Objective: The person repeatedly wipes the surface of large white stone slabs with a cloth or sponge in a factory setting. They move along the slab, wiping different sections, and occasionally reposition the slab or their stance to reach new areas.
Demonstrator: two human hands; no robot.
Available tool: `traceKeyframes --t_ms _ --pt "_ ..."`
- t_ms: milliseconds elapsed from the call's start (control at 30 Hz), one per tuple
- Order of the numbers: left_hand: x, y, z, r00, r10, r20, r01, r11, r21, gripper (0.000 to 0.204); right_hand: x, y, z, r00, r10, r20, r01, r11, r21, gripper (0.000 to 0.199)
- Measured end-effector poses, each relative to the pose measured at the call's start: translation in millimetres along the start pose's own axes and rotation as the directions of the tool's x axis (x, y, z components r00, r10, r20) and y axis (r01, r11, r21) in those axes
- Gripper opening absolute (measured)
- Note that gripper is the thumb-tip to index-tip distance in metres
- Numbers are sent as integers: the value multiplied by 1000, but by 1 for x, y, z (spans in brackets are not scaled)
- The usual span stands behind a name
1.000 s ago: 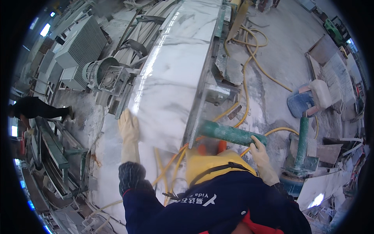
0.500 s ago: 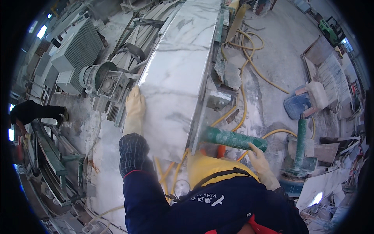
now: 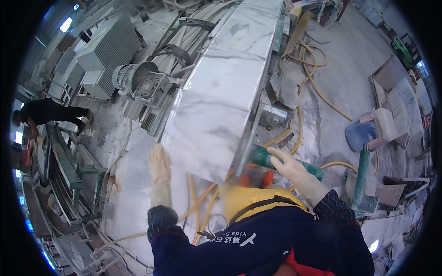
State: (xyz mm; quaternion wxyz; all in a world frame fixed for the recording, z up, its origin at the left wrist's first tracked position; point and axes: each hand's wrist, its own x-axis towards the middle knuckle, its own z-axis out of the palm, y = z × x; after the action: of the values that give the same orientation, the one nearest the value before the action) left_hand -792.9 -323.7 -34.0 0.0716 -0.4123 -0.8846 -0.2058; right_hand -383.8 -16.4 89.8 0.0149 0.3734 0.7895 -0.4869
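at the far left of the frame another person (image 3: pixel 46 112) in dark clothes bends over beside a long green metal frame (image 3: pixel 62 170), well apart from the work here. more to the centre, in the upper left, an electric motor (image 3: pixel 138 83) with a grey ribbed housing stands just beside the long white marble slab (image 3: pixel 225 96), which runs from the top centre down to the middle of the frame and lies flat on its support. the left hand (image 3: pixel 159 164), in a pale glove, lies flat with the fingers spread and straight on the dusty white surface at the lower left edge of the slab; it grips nothing, and it seems to be placed there to steady the body and to keep the stone from shifting. to the right, at the slab's lower right edge, the right hand (image 3: pixel 290 166), also gloved, is closed around the green body of a hand power tool (image 3: pixel 276 161); the tool's front end meets the edge of the stone, so the working part is blurred and hard to see. yellow hoses (image 3: pixel 317 92) lie in loops on the wet grey floor at the right, probably left loose so the tool can move along. further right a blue bucket (image 3: pixel 361 135) lies on the floor.
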Motion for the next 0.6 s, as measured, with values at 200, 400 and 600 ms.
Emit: traceKeyframes --t_ms 200,400,600 --pt "-67 60 48 667 -686 290 543 182 -820 60 105 -12 47 998 -11 -59 42 828 559 53" --pt "-42 161 67 212 -797 566 485 -417 -769 64 140 -53 53 985 139 98 -164 624 764 40" --pt "-14 149 98 200 -751 629 502 -472 -724 65 133 -68 64 995 14 99 -92 520 849 46"
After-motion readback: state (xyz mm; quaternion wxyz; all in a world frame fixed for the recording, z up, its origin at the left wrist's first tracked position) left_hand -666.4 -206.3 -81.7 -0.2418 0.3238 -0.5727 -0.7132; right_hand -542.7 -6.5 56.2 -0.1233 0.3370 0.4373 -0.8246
